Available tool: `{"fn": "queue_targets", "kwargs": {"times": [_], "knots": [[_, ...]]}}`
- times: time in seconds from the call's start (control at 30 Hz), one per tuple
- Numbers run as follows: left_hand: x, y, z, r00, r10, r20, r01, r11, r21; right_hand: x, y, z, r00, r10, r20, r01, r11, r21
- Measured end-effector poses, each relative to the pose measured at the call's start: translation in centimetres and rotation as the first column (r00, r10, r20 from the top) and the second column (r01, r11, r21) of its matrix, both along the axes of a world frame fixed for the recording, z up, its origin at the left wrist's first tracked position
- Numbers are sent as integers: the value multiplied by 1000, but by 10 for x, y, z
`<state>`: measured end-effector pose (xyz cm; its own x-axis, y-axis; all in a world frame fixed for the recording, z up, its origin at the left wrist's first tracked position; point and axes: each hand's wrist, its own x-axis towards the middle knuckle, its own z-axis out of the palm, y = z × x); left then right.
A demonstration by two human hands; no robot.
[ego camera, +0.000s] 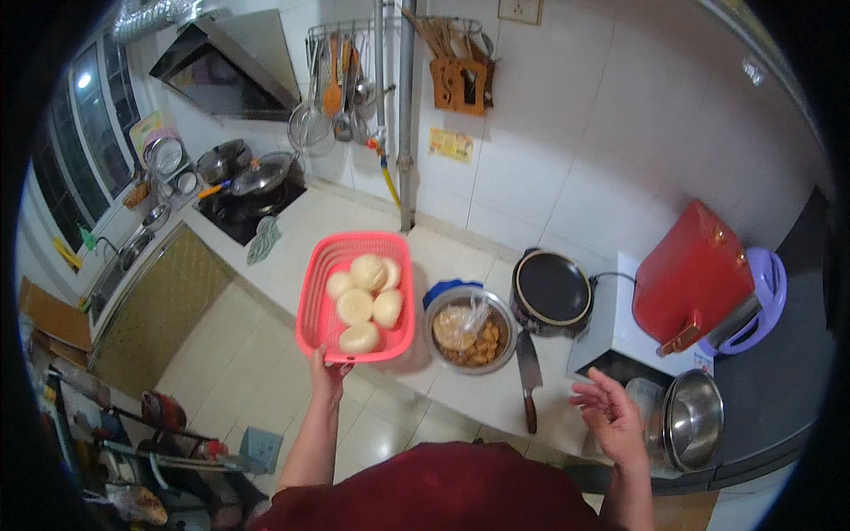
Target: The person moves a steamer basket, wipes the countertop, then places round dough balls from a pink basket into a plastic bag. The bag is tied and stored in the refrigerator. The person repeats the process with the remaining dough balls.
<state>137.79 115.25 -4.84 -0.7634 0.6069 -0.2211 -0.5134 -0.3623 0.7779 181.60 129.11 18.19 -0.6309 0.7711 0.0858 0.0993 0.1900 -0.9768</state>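
Note:
My left hand [328,373] grips the near edge of a pink plastic basket [309,318]. Several round, pale steamed buns [355,306] lie inside it. My right hand [611,415] is raised with its fingers apart and holds nothing. It hovers near the counter's front edge, between a cleaver [528,372] and a stack of stainless steel bowls [697,418]. To the right of the basket, a metal bowl [435,350] holds brown food pieces and a clear plastic bag [458,325] with pale contents.
A black round electric pan [552,289] stands against the wall beside a white appliance [601,332] topped by a red box [694,279]. On the left are a gas hob [249,212] with lidded pans and a striped cloth [264,240]. Utensils [332,86] hang above.

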Motion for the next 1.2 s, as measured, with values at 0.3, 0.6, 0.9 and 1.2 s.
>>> {"fn": "queue_targets", "kwargs": {"times": [0.3,0.6,0.9,1.2], "knots": [[-60,53,-69,992,-9,125,3,999,49,-70,26,19,927,260,271,-235,964,-121],[-63,129,71,515,272,-813,-547,834,-68,-20,45,80,831,264,489,-363,924,118],[192,233,476,-617,589,-522,184,753,632,57,67,170,928,-331,172,38,544,838],[339,334,607,-707,558,-434,114,696,709,111,60,194,881,-406,243,-42,443,896]]}}
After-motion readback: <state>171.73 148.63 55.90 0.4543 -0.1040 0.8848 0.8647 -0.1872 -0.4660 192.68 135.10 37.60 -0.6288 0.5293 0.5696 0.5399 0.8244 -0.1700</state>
